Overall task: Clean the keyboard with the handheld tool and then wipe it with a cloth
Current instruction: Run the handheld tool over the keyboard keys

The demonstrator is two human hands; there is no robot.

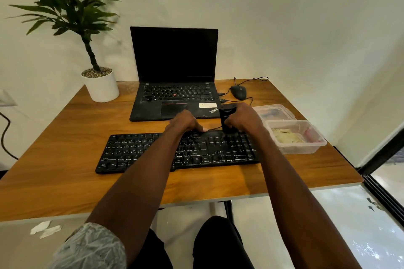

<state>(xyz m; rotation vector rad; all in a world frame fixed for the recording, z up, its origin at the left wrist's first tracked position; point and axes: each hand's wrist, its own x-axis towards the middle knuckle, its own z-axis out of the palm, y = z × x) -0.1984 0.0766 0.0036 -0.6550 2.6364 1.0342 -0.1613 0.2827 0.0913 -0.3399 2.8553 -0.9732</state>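
A black keyboard (pixel 135 153) lies across the middle of the wooden table (pixel 65 181). My right hand (pixel 244 118) grips a small black handheld tool (pixel 227 116), held upright with its lower end on the keys near the keyboard's far right edge. My left hand (pixel 185 122) rests on the keyboard's far edge near the middle, fingers curled over the rim and thumb lying flat. A pale cloth (pixel 284 135) lies inside the nearer clear plastic box (pixel 306 148) just right of the keyboard.
An open black laptop (pixel 175 72) stands behind the keyboard. A black mouse (pixel 238 91) with its cable lies at the laptop's right. A second clear box (pixel 275 111) sits behind the first. A potted plant (pixel 100 85) occupies the far left corner.
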